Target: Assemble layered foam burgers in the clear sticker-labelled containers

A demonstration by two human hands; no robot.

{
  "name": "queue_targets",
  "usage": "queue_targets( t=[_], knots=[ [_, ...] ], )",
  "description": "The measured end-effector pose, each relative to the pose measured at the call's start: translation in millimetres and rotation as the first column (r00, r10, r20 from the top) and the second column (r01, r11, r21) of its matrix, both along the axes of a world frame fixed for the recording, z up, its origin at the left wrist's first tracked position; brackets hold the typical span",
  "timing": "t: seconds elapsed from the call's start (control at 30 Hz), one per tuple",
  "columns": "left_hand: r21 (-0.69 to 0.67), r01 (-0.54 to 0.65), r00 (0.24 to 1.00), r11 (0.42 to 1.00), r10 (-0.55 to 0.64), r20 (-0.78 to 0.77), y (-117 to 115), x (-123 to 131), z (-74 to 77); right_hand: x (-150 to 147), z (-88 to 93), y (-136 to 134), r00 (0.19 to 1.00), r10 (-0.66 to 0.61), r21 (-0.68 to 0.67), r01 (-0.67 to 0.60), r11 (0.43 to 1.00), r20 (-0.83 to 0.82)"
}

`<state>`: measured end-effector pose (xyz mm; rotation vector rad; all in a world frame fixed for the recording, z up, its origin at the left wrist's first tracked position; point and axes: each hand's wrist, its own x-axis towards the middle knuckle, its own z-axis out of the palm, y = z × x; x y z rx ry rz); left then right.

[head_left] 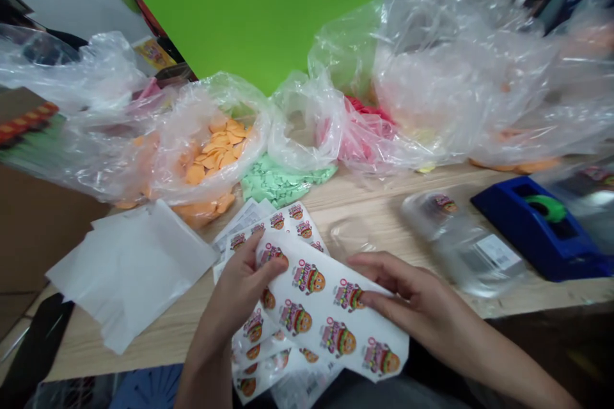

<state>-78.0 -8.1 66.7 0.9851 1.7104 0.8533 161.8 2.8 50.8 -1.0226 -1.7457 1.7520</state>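
Green backdrop (249, 6) fills the top of my head view, behind a light wood table (378, 204) crowded with clear plastic bags. One bag (249, 153) holds orange foam-like pieces (215, 150), with more orange pieces lying against it, and mint green pieces (281, 182) sit in a heap just below the next bag along. Pink-red material (367, 134) shows through plastic further right. Material looks mostly bagged or heaped, not sorted into finished packs, as far as I can judge. On the right, one clear packet (460, 249) shows a burger sticker and a barcode label, beside a blue tape dispenser (537, 233) with a green tape roll (547, 208). White sheets (129, 275) lie stacked on the left.

My left hand (240, 287) is closed around the left edge of a burger sticker sheet (326, 313), thumb on top. My right hand (407, 294) has its fingers curved across the sheet's far side, gripping it, and the sheet bows between them. Its stickers look unpeeled. More sticker sheets (288, 223) fan out under and behind it, near the table's front edge.
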Motion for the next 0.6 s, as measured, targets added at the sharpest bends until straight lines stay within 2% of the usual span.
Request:
queue_targets(
  t=[0.07, 0.2, 0.3, 0.47, 0.53, 0.6],
  knots=[
    [-0.045, 0.074, 0.997, 0.996, -0.074, 0.021, -2.1, -1.6, 1.0, 1.5, -1.4, 0.6, 1.0, -0.012, 0.046, 0.012, 0.999, 0.008],
    [-0.044, -0.041, 0.996, 0.998, 0.038, -0.077, -4.6, 4.0, 6.3, 3.9, 4.8, 1.4, 0.994, -0.025, 0.265, -0.004, 0.964, 0.104],
    [-0.033, -0.089, 0.992, 0.995, 0.086, -0.096, -3.9, 9.7, 11.2, 2.0, 9.1, 2.8, 0.989, 0.003, 0.416, -0.065, 0.907, 0.148],
    [-0.091, -0.049, 0.995, 0.995, 0.04, -0.093, -1.7, 11.3, 13.9, -3.1, 2.9, 4.3, 0.952, 0.017, 0.586, -0.202, 0.785, 0.305],
    [-0.121, -0.031, 0.997, 0.992, 0.023, -0.068, -1.3, 10.1, 12.9, -4.8, -1.3, 3.2, 0.948, 0.005, 0.589, -0.202, 0.783, 0.318],
    [-0.159, 0.002, 1.0, 0.987, -0.005, -0.02, -1.1, 7.8, 10.5, -5.9, -3.7, 1.7, 0.967, 0.009, 0.515, -0.144, 0.845, 0.254]
  ],
)
